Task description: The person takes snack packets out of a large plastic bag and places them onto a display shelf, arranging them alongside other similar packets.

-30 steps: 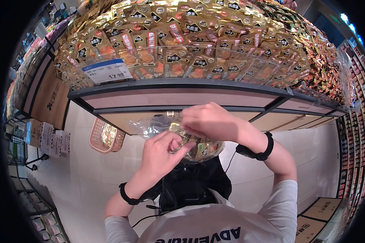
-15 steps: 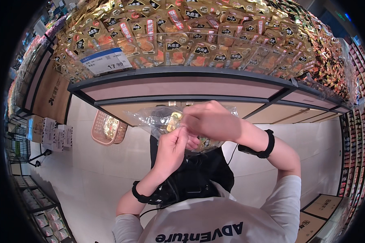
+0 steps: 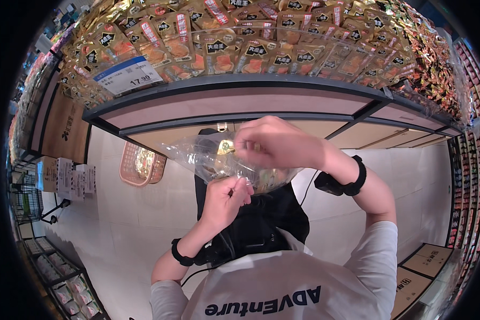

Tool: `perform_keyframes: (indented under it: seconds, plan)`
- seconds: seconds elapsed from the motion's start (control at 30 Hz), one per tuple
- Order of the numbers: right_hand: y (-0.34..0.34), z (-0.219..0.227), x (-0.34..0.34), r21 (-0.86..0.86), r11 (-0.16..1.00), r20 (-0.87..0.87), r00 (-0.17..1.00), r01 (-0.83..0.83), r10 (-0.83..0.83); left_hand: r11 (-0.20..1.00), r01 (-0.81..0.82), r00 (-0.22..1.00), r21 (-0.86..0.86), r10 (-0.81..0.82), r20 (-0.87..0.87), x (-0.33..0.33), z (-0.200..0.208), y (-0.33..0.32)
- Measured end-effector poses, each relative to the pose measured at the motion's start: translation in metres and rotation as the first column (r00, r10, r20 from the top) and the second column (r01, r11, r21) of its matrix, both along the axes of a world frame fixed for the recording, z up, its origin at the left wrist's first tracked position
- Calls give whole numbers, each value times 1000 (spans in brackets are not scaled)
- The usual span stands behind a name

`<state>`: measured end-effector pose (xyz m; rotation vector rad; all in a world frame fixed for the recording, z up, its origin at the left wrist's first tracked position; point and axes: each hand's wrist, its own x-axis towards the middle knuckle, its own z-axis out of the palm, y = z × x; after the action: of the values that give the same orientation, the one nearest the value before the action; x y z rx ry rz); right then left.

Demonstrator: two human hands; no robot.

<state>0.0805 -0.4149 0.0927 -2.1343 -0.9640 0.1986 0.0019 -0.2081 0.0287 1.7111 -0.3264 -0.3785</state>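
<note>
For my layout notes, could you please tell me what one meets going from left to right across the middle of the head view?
Brown box, pink basket, left hand, right hand, right wristband, packed shelf.

The bag [image 3: 204, 154] is colourless, the basket [image 3: 127, 164] pink.

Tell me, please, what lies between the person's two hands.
In the head view, the crinkled film of a clear bag lies between the left hand and the right hand; what shows through it there is too blurred to tell.
</note>
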Motion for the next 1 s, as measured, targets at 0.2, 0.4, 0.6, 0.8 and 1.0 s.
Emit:
perform_keyframes:
  seconds: [0.2,0.4,0.6,0.8,1.0]
  plan:
    - [11,7,-11,-302,949,152,978,-91,142,1000,6,1000,-25,-6,10,0,-2,1]
    - [11,-10,-11,-273,960,308,939,-65,152,1000,7,999,1,-7,33,3,-1,8]
    - [14,-33,-20,-201,976,494,869,79,31,999,41,999,-13,-41,-6,7,2,12]
    - [35,-17,-17,-205,978,455,882,-31,124,993,119,990,15,-119,71,1,10,14]
    - [29,-53,5,-356,851,335,903,386,-270,985,168,963,36,-172,205,-8,8,12]
